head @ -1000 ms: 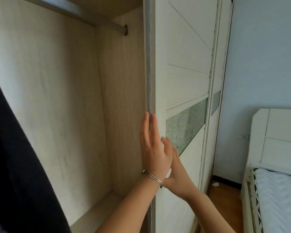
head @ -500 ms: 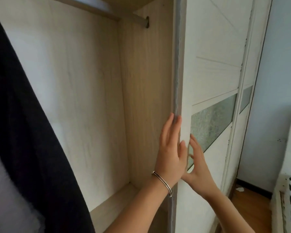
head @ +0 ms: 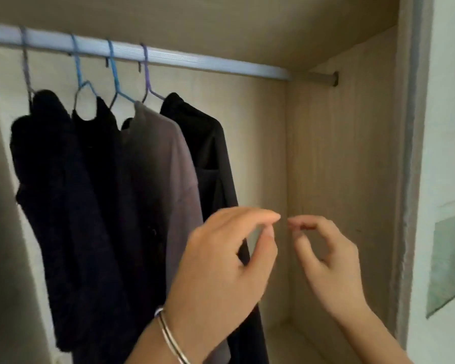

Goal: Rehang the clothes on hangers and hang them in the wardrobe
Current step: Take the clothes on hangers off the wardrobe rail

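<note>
— What differs from before?
— Both hands are off the sliding door; the left hand and the right hand hover before the open wardrobe, fingers curled toward thumbs, nothing visible between them.
— And inside?
— Four garments on hangers hang from the rail; three are dark, one grey-brown.

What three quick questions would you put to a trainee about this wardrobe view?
1. How many hangers are hooked on the rail?
2. True or false: the grey shirt hangs rightmost in the row.
3. Which wears the bracelet: A) left hand, B) right hand?
Key: 1) four; 2) false, the black garment hangs rightmost; 3) A.
</note>
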Tool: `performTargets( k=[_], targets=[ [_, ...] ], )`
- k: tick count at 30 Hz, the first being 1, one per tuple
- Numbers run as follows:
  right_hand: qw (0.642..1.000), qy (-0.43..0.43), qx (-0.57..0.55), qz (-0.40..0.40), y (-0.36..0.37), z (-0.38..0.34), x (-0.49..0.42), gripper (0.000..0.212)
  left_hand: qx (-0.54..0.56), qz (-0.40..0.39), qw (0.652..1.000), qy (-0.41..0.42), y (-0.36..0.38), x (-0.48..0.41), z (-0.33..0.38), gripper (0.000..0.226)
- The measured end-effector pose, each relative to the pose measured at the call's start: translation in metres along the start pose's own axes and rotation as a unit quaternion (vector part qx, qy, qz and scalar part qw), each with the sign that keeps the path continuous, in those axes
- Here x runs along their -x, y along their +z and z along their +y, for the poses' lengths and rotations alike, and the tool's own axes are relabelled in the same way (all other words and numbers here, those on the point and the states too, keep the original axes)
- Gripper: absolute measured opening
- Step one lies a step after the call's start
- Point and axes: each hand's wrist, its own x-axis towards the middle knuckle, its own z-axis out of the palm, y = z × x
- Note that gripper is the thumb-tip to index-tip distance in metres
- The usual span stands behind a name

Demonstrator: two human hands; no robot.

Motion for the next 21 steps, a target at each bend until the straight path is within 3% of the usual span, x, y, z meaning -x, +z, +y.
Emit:
performTargets(
  k=[5,8,12,18,21],
  targets=[
    [0.977,0.015,-0.212,-0.034,0.047,-0.061,-0.053,0.023,0.043,0.071,0.989,-0.124,-0.081,-0.042,-0.018,0.026],
    [0.953,0.074,-0.291,-0.031,0.069,-0.084,-0.091,0.022,0.007,0.006,0.975,-0.220,-0.096,-0.075,-0.031,0.041],
    [0.960,0.074,-0.263,-0.057,0.089,-0.095,-0.136,0.020,-0.130,-0.120,0.944,-0.279,-0.096,-0.104,-0.039,0.055],
    [0.938,0.098,-0.219,-0.252,0.103,-0.102,-0.189,0.028,-0.244,-0.078,0.906,-0.337,-0.087,-0.148,-0.057,0.040],
    [0.938,0.090,-0.177,-0.284,0.111,-0.105,-0.203,0.036,-0.266,-0.086,0.875,-0.395,-0.084,-0.166,-0.073,0.024]
  ],
)
